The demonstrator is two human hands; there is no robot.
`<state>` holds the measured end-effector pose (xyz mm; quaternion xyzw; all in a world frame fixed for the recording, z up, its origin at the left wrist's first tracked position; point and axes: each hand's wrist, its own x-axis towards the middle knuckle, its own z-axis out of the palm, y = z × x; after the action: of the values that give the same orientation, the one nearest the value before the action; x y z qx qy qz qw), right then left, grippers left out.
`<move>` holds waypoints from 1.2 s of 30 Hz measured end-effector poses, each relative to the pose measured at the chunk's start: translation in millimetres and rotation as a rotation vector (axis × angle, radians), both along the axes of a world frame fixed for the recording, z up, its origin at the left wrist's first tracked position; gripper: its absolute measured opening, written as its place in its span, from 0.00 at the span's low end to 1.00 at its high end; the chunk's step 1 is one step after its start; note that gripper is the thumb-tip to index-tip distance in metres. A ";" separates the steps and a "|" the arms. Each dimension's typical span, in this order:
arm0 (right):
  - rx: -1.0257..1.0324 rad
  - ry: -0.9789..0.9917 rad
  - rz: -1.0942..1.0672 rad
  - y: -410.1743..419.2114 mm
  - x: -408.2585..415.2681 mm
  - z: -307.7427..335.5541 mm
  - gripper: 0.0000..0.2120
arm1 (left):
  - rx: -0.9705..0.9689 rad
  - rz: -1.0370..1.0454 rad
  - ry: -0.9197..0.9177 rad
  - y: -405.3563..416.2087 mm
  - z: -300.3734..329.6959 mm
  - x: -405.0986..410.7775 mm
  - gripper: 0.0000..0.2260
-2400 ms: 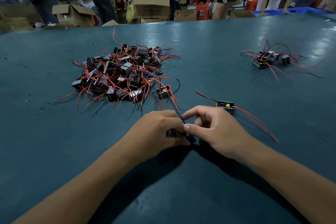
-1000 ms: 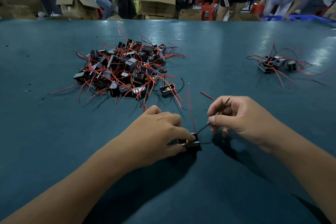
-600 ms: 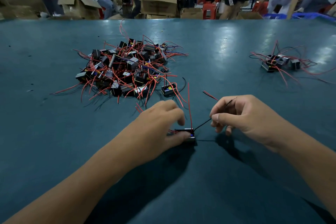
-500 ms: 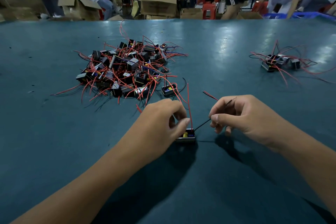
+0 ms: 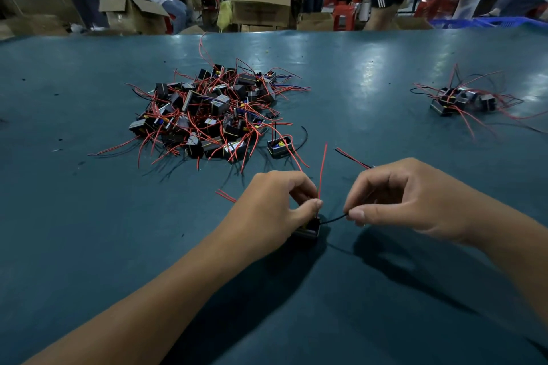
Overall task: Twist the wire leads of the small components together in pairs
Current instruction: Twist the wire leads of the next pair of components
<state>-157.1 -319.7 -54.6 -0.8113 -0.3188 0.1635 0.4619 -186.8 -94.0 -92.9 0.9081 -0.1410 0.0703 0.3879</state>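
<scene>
The step in hand appears to be lead preparation on a single component [image 5: 308, 227], a small black box-shaped part resting on the table [image 5: 89, 246] directly in front of the person. The left hand [image 5: 275, 207] has its fingers curled, with thumb and forefinger pinching the base of a red lead [image 5: 322, 169] just above the component body; this lead rises almost upright. The right hand [image 5: 400, 198] pinches a black lead [image 5: 333, 219] between thumb and forefinger, holding it out sideways from the component. A second wire end [image 5: 351, 158], red and black, projects beyond the right hand's knuckles; its origin is hidden.

Judgement: no twist is visible between these two leads. The next move calls for bringing the red and black leads alongside each other and rolling them between the fingertips while the body is held steady.

Materials: the leads are thin, flexible insulated wires that hold a bend. The table surface is smooth, dark teal and slightly glossy. A large pile of components [image 5: 213, 115], a dense tangle of black blocks and red wires, lies beyond the left hand. A small group [image 5: 462, 101] lies well apart at the far right.
</scene>
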 end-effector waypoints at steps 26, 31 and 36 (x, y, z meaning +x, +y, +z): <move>0.083 -0.234 -0.123 -1.3 5.1 -4.4 0.07 | 0.547 -0.194 -0.112 22.4 29.4 -10.2 0.13; 0.088 -0.240 -0.130 -3.3 5.5 -2.9 0.04 | 0.534 -0.416 -0.018 46.3 35.8 -5.5 0.11; 0.079 -0.298 -0.195 -2.4 5.0 -5.6 0.01 | 0.662 -0.328 -0.144 44.2 29.1 2.9 0.09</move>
<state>-152.1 -322.1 -60.2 -0.8350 -0.3095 -0.0166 0.4546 -183.9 -49.8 -63.8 0.9425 -0.3264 0.0217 0.0687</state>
